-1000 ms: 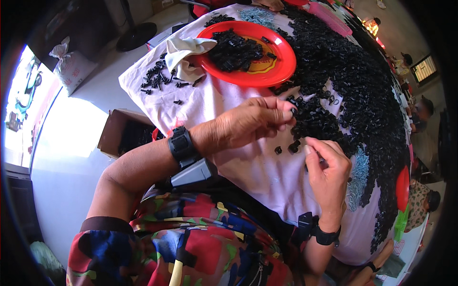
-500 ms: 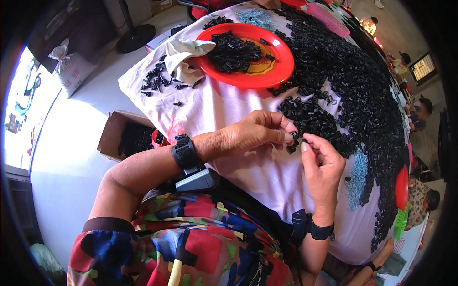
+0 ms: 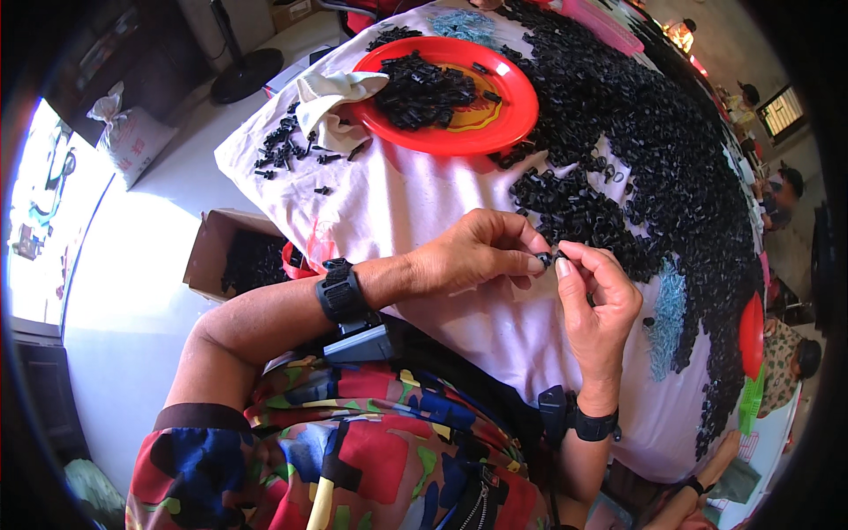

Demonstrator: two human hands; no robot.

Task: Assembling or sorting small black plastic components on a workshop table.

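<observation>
My left hand [image 3: 488,250] pinches a small black part [image 3: 544,259] between thumb and fingertips. Close against it, my right hand [image 3: 597,291] pinches another small dark piece [image 3: 560,255], mostly hidden by the fingertips. The two pieces nearly meet; whether they touch I cannot tell. Just beyond my hands lies a heap of small black plastic parts [image 3: 574,210] on the pale pink cloth [image 3: 442,196]. Farther off, a red oval tray [image 3: 521,124] holds a pile of longer black pieces [image 3: 424,91], with a white cloth glove [image 3: 329,106] against its left edge.
Thin bluish pins [image 3: 669,318] lie in a pile right of my right hand. Loose black pieces [image 3: 281,146] are scattered at the far left corner. A cardboard box [image 3: 205,256] of black parts stands below the table's left edge. Another person's arm [image 3: 714,464] shows at lower right.
My view has shifted slightly, so the tray and heap sit a little higher and left. Both hands stay pinched, their fingertips a little closer together.
</observation>
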